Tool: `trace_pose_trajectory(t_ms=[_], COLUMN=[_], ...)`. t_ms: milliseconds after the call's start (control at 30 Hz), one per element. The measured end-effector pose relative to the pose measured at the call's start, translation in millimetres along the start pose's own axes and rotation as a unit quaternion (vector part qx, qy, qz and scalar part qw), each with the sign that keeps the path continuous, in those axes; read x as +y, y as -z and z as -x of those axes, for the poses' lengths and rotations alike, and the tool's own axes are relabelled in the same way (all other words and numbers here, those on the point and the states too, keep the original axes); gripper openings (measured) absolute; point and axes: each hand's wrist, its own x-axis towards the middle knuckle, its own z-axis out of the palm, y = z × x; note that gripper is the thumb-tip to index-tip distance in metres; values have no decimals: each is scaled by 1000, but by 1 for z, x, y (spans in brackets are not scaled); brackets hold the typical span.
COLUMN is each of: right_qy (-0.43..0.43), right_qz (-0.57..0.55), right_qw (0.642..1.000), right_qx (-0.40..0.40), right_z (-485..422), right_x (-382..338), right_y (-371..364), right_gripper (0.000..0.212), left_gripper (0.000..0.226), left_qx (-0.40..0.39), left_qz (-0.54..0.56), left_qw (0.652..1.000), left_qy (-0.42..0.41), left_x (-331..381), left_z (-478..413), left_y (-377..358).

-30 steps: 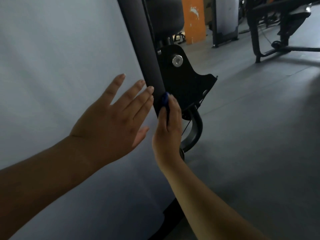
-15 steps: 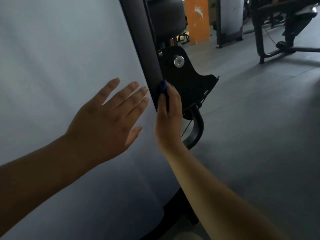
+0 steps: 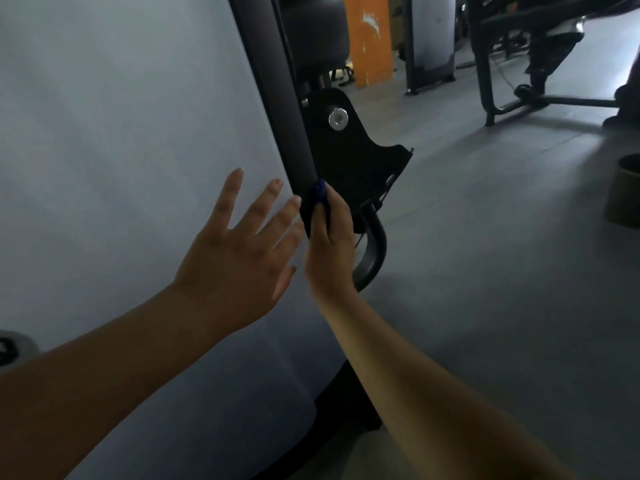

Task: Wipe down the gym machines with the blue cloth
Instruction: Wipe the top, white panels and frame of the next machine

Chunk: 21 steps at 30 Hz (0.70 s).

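Blue cloth [image 3: 321,194] is showing as just a small dark-blue fold, poking out of the top of the right hand [image 3: 330,244]. Where is it sitting?

Low on the gym machine's black upright post [image 3: 277,98], right where the post is meeting the black bracket plate [image 3: 356,157]. The right hand's fingers are curling round the cloth and pressing it against that edge.

And the left hand [image 3: 239,258]?

Spreading wide, fingers straight and fanned out in front of the white panel [image 3: 121,133], fingertips reaching just beside the post. Whether the palm is touching the panel, I cannot tell.

Anything else on the machine?

A silver bolt [image 3: 338,118] is shining on the plate above the cloth, and a curved black tube [image 3: 374,251] is looping out below the right hand. Across the grey floor [image 3: 485,271], an orange board [image 3: 370,39] and another machine's black frame [image 3: 519,98] are standing well apart.
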Motion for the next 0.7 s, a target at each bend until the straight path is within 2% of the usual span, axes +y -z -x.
trace_pose_trajectory(t_ms=[67,133,233,333,367,467,533,700], right_qy=[37,33,-76,-128,-117,-13,-3,-138], right_qz=[-20,3,48,60,43,16,20,72], right_qw=[999,999,996,990,992,999,998,986], right_qx=[-3,4,25,29,29,31,52,66], right_z=[-1,19,61,60,52,35,47,117], right_x=[-1,22,74,81,71,40,44,105], right_y=[-6,0,27,35,29,-2,-11,13], right_gripper=[34,36,36,31,32,42,46,49], left_gripper=[71,71,70,70,69,68,69,69], left_qx=[3,12,20,22,22,23,20,21], left_qz=[0,3,-5,-8,-6,-6,-4,0], left_qw=[1000,1000,1000,1000,1000,1000,1000,1000], left_qy=[-4,-8,-16,-21,-20,-17,-20,-10], left_x=[6,6,6,10,10,11,10,9], left_z=[1,1,0,0,0,1,1,0], left_y=[-4,-7,-13,-17,-17,-16,-16,-19])
